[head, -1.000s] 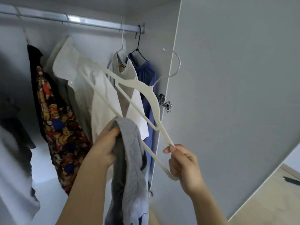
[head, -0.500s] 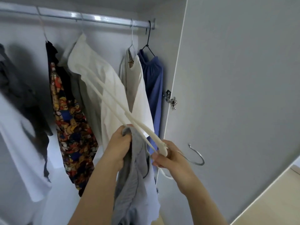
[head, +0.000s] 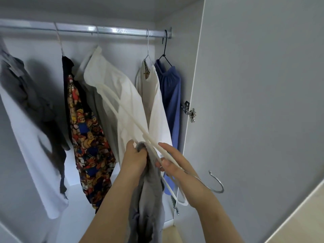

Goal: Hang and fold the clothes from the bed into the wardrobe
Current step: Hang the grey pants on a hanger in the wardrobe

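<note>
My left hand (head: pixel 135 159) grips the top of a grey garment (head: pixel 149 199) that hangs down between my forearms. My right hand (head: pixel 172 163) holds a white plastic hanger (head: pixel 126 118) near its neck. The hanger's far arm points up and left into the wardrobe, and its metal hook (head: pixel 216 183) points down and right, below my wrist. One end of the hanger lies right beside the garment's top; whether it is inside the fabric I cannot tell.
The wardrobe rail (head: pixel 105 30) carries several hung clothes: a grey and white one (head: pixel 26 111) at left, a bear-print garment (head: pixel 89 141), a white shirt (head: pixel 114 95), a cream top (head: pixel 154 102) and a blue garment (head: pixel 171 95). The open door (head: pixel 254 102) stands close on the right.
The hanger has swung over: its hook went from up at the right to down below my right wrist. My right hand has come in next to my left, at the garment's top.
</note>
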The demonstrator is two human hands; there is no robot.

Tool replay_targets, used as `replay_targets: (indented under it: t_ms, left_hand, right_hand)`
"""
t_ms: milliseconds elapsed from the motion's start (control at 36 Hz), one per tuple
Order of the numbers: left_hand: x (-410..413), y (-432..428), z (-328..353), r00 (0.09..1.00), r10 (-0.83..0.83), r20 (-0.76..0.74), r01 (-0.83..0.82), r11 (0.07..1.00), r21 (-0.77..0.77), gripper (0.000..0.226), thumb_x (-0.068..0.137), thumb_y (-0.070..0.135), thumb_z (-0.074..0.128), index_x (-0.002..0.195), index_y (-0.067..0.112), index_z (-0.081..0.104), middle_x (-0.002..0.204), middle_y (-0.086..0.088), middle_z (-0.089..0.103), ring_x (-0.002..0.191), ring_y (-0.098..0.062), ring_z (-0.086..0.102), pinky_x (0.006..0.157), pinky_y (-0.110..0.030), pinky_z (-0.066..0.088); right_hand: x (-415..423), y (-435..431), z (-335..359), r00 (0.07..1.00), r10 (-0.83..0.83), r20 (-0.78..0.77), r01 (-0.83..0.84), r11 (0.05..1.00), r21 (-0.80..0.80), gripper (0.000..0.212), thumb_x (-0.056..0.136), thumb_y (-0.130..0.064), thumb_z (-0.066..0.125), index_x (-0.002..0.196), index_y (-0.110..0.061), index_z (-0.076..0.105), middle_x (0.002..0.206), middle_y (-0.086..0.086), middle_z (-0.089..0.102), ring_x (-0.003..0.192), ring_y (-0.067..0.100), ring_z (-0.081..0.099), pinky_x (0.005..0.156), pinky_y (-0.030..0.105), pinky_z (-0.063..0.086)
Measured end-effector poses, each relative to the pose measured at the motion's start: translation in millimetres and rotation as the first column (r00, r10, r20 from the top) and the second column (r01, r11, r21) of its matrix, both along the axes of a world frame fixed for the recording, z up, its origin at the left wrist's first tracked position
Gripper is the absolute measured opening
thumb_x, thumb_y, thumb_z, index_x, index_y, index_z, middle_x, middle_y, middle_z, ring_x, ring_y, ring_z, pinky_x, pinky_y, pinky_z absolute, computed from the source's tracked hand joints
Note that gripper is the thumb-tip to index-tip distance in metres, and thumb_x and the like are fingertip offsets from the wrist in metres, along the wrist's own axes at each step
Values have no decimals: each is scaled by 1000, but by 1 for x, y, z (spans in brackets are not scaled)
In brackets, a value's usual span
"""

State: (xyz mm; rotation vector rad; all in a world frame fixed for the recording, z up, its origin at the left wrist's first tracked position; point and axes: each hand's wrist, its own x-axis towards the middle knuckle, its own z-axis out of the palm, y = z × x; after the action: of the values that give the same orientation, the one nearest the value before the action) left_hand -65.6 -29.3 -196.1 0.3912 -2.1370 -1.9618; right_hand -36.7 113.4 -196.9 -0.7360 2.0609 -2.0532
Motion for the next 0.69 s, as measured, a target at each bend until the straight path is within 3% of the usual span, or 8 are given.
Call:
replay_targets:
  t_ms: [83,167,222,278,333,417,528,694]
  left_hand:
    - [0,-4,0,999,34,21,-32,995,-98,36,97,19,42,132,11,40,118,-14,58,103,-27,58,86,-38,50]
    - [2,-6,3,998,16,62,-5,984,-177,41,98,24,38,137,12,35,121,-13,56,108,-29,55,96,-46,46]
    - [4,-9,4,998,-1,60,14,975,-220,33,100,23,35,129,9,41,117,-14,55,106,-30,54,95,-47,46]
    - [8,-10,6,999,-45,9,46,981,-188,27,100,18,33,123,9,45,114,-8,55,107,-27,54,97,-43,45]
    - [12,-9,8,994,-95,-57,88,988,-127,28,101,18,34,124,20,49,115,-4,57,109,-22,55,98,-37,45]
    - [14,-8,10,984,-111,-139,95,989,-113,21,99,19,39,95,31,55,94,-4,61,89,-19,60,82,-33,52]
    - [11,-17,6,987,-69,-146,42,983,-177,22,99,14,38,95,26,56,83,6,57,73,-4,54,63,-16,47]
    - [7,-37,0,972,187,-144,-227,912,-341,22,98,16,28,97,17,50,80,0,52,69,-11,47,68,-34,43]
  right_hand:
    - [0,-1,-1,1000,-3,5,3,1000,-7,49,73,-44,61,120,-47,49,90,-2,58,95,12,60,91,25,46]
    - [0,-4,-2,1000,-19,-8,19,999,-26,62,66,-50,62,125,-50,41,88,1,58,88,12,59,88,28,49]
    - [0,-6,-4,999,-45,-13,44,998,-46,65,65,-51,62,126,-53,39,83,-2,59,83,12,59,87,31,51]
    - [-2,-7,-5,995,-99,-6,98,994,-52,61,68,-49,62,125,-55,41,82,-9,62,79,7,61,77,23,51]
    - [-2,-8,-5,991,-130,-6,130,991,-31,53,70,-52,60,120,-58,45,87,-14,63,79,4,61,72,20,48]
    - [0,-10,-1,987,-149,-55,150,989,9,41,67,-60,56,107,-61,50,86,-18,62,77,-2,60,69,16,48]
    - [3,-12,-3,974,-224,-33,223,975,-17,32,74,-47,55,106,-52,55,85,-15,63,74,0,59,67,15,47]
    - [8,0,-8,933,-358,47,361,928,-88,29,76,-48,53,101,-37,63,64,-19,56,63,0,52,64,14,44]
